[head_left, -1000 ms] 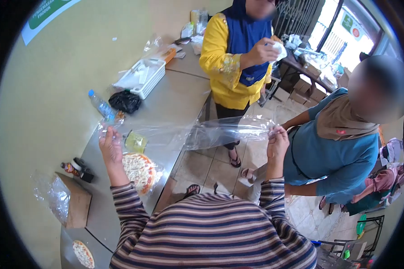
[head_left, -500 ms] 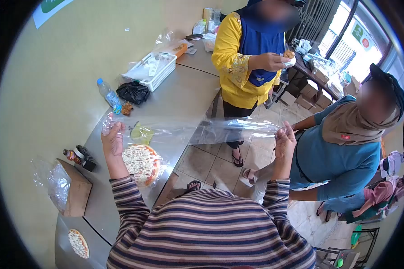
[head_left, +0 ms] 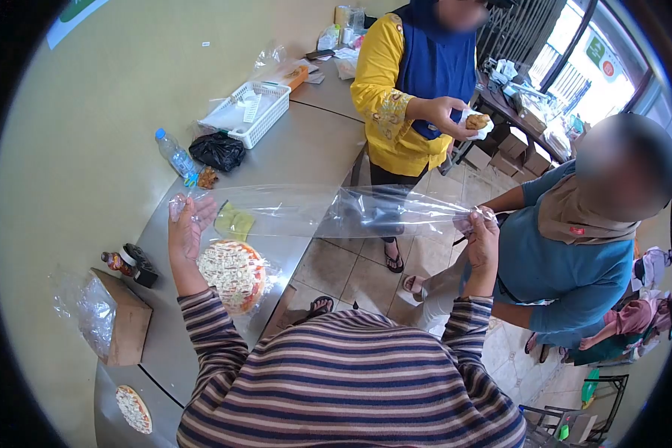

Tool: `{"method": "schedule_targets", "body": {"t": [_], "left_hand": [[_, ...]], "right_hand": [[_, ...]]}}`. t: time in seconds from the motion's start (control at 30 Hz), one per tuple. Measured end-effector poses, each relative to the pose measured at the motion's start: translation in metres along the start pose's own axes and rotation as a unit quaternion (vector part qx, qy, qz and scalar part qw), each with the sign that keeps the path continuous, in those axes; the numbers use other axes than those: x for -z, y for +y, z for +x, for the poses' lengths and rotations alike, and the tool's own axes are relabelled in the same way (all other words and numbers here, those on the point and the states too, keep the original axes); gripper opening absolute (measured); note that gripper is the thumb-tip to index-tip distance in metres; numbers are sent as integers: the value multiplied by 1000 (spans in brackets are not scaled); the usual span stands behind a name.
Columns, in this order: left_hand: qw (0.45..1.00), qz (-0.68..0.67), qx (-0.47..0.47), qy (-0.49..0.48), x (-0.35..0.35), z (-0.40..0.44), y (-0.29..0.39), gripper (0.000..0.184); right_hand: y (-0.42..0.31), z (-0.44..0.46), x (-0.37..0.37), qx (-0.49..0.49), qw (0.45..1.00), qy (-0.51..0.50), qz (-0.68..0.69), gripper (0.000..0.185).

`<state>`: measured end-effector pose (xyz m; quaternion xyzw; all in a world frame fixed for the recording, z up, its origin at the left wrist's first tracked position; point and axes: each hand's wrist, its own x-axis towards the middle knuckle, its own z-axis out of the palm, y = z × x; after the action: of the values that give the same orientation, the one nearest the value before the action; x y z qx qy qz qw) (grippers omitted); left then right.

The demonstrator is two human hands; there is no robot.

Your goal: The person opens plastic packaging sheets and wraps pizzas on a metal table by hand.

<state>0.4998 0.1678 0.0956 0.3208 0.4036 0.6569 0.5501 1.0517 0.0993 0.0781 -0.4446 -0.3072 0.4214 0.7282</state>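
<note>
Stretched between my two hands is a long sheet of clear plastic film, held above the table's front edge. My left hand grips its left end near the thumb, with the other fingers partly spread. At the opposite end my right hand pinches the gathered film between thumb and fingers. Below and close to my left hand lies a pizza topped with white shreds and dark streaks, with clear plastic under its edge. A yellow-green cloth lies behind the pizza, seen partly through the film.
On the steel table are a white basket, a black bag, a water bottle, a cardboard box and a second pizza. A person in yellow holds food; another in blue stands at right.
My right hand has shifted slightly right and turned, and the film is pulled out wider. My left-hand fingers have spread more. The person in yellow has lowered the food a little.
</note>
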Motion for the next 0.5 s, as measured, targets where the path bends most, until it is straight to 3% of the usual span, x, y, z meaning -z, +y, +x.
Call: {"method": "schedule_targets", "body": {"t": [0.23,0.43,0.5], "left_hand": [[997,-17,-56,52,6,24,-20,24],[992,-119,-45,13,12,34,-23,20],[980,-187,-66,15,18,39,-26,19]], "right_hand": [[20,14,17,40,996,-6,77,13],[20,16,18,-14,981,57,184,14],[25,18,19,-20,986,47,160,15]]}}
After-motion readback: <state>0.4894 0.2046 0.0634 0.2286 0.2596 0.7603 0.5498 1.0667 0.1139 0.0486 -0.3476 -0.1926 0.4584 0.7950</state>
